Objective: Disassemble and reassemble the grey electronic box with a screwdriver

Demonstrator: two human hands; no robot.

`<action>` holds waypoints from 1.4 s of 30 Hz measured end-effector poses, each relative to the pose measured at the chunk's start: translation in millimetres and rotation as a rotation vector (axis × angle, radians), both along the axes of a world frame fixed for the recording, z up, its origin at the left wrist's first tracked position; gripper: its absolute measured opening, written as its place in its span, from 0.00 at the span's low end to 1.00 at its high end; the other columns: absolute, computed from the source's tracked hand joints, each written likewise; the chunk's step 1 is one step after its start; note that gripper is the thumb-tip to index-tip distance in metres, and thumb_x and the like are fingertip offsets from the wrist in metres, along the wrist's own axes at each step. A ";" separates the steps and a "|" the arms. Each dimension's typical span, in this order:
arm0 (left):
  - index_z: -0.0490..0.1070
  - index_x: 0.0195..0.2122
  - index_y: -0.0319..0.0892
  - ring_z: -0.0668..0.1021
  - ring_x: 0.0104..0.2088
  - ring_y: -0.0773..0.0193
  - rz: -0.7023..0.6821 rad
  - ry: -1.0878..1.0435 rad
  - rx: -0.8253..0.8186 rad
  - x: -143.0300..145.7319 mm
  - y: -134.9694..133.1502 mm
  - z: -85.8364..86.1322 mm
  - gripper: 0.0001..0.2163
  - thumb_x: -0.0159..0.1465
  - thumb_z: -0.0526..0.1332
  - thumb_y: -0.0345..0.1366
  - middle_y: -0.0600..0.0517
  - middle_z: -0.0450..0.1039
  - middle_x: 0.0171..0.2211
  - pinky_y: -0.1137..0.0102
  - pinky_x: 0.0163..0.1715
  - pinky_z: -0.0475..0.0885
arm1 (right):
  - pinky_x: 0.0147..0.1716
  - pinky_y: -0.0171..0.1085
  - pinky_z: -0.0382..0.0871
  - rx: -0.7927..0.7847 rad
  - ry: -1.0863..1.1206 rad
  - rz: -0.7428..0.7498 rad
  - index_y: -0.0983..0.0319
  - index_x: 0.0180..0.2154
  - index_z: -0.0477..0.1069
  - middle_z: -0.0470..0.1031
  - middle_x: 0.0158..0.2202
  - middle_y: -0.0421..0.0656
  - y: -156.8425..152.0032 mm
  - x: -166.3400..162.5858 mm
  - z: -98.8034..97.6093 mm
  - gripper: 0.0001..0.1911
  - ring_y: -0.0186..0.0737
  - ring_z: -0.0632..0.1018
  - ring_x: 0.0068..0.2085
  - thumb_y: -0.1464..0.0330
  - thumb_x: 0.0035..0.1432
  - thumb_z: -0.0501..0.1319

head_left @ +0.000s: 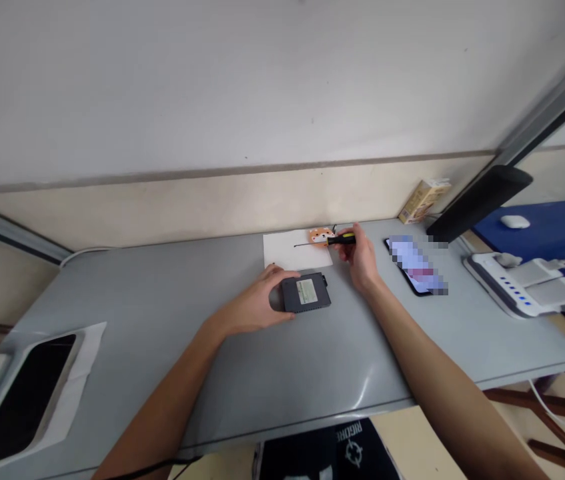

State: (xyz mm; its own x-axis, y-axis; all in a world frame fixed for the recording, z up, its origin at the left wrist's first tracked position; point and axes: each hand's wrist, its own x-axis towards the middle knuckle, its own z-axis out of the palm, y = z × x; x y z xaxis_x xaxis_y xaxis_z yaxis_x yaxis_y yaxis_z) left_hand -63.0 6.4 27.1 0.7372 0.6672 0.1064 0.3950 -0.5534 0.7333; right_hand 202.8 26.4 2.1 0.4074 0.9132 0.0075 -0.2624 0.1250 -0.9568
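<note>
My left hand (265,300) grips the left end of a dark grey box-shaped device (289,293) with a pale label on top, thumb and fingers on opposite edges. The device lies on the grey table. Farther to the right, my right hand (361,260) is closed around the black and yellow handle of a screwdriver (345,239). Its thin shaft points left, above a sheet of white paper (279,248), apart from the device. An orange and white animal-face item (318,235) is on the paper, partly behind the screwdriver.
A phone (415,265) with a lit screen lies right of my right hand. Beyond it is a white power strip (499,285) with plugs and cables. A small carton (422,200) stands against the wall. At far left, a dark-screened tablet-like device (27,400) rests on white paper.
</note>
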 end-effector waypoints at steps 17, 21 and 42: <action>0.74 0.35 0.42 0.75 0.33 0.62 0.205 0.012 -0.094 -2.5 7.2 3.4 0.21 0.74 0.51 0.50 0.52 0.76 0.33 0.69 0.34 0.69 | 0.20 0.36 0.56 -0.026 0.185 0.097 0.59 0.28 0.73 0.71 0.22 0.39 -3.4 -3.9 9.6 0.22 0.32 0.67 0.20 0.46 0.59 0.61; 0.74 0.33 0.42 0.73 0.31 0.63 0.223 0.001 -0.077 -3.2 8.9 -1.1 0.22 0.74 0.50 0.50 0.53 0.73 0.29 0.70 0.32 0.68 | 0.21 0.36 0.56 -0.041 0.156 0.183 0.59 0.28 0.72 0.73 0.24 0.40 -7.2 -11.5 8.9 0.22 0.31 0.68 0.21 0.47 0.60 0.60; 0.76 0.42 0.44 0.80 0.38 0.61 0.191 -0.135 0.647 -6.4 5.0 -4.9 0.13 0.66 0.53 0.24 0.48 0.79 0.39 0.65 0.41 0.75 | 0.21 0.35 0.58 -0.063 0.128 0.215 0.60 0.28 0.73 0.70 0.24 0.39 -7.8 -18.3 3.2 0.20 0.31 0.69 0.22 0.50 0.60 0.62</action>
State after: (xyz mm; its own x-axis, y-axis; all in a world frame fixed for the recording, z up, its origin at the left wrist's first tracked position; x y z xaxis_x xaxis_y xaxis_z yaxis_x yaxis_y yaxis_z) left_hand -69.4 11.3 22.2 0.5655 0.5552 0.6099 0.4572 -0.8265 0.3284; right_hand 184.5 18.7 5.3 0.1981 0.9760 -0.0910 -0.3964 -0.0051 -0.9180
